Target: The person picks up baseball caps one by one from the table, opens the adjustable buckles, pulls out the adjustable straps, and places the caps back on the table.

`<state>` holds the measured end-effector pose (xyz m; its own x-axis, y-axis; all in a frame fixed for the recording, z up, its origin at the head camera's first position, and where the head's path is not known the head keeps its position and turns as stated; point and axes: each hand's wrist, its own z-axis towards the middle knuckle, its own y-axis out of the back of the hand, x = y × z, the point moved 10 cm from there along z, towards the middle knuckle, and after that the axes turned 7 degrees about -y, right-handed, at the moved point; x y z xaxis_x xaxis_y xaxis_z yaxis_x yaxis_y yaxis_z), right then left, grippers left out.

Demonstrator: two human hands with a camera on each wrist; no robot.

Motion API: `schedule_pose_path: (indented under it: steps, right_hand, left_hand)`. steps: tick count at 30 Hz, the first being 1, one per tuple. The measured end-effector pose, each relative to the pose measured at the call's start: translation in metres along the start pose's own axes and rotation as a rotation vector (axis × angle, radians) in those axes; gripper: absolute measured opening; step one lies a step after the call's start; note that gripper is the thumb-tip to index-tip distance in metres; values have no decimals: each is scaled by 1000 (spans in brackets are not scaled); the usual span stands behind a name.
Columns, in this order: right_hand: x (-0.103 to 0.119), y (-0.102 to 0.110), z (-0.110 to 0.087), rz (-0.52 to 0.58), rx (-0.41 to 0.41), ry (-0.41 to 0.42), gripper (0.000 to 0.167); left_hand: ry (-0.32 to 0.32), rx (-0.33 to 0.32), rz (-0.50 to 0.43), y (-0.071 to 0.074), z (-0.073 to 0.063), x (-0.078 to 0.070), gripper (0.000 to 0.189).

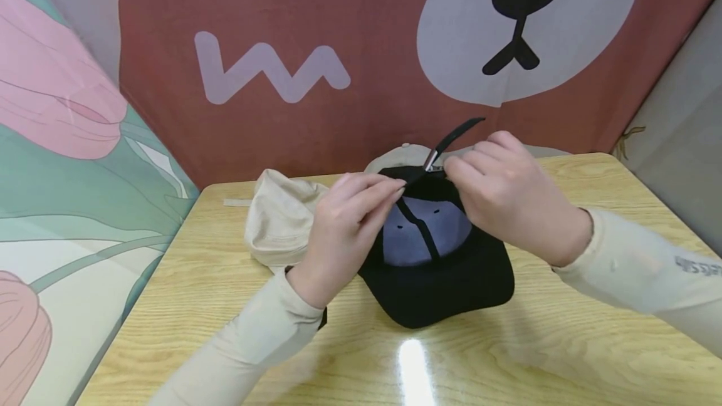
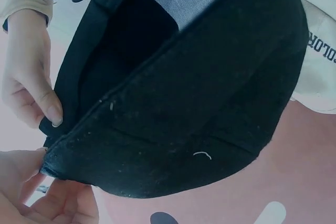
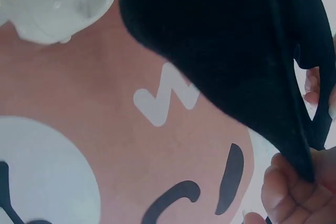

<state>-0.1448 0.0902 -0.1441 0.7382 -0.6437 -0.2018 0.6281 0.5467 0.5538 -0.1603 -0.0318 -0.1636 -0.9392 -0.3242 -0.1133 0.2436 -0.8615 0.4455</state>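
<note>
A black baseball cap [image 1: 451, 290] is tipped with its brim toward me and its grey-blue lining [image 1: 417, 230] in sight. At its back, a black strap [image 1: 461, 132] stands up out of a metal buckle [image 1: 431, 160]. My left hand [image 1: 350, 230] pinches the cap's back band to the left of the buckle. Just right of the buckle, my right hand [image 1: 502, 196] grips the other side of the band, its fingers curled. In the left wrist view, the crown [image 2: 184, 124] shows a few pale bits of lint. The right fingertips are partly hidden by the cap.
A cream cap [image 1: 282, 218] lies on the wooden table [image 1: 209, 306] at left, its strap pointing outward. Behind the black cap stands another pale cap [image 1: 402, 155], mostly covered; dark lettering [image 2: 321, 48] shows in the left wrist view. A red-brown printed cloth [image 1: 372, 5] hangs behind the table.
</note>
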Motion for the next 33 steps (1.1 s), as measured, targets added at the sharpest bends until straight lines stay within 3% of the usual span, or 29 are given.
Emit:
schedule_pose_path:
  steps: [8, 19, 33]
  right_hand:
    - [-8, -4, -2, 4, 79, -50, 25]
    - [-10, 1, -2, 36, 23, -54, 12]
    - [-20, 2, -3, -7, 87, -102, 15]
  left_hand:
    - [-9, -15, -7, 1, 0, -1, 14]
    - [0, -13, -7, 2, 0, -1, 14]
    - [20, -45, -26, 4, 2, 0, 13]
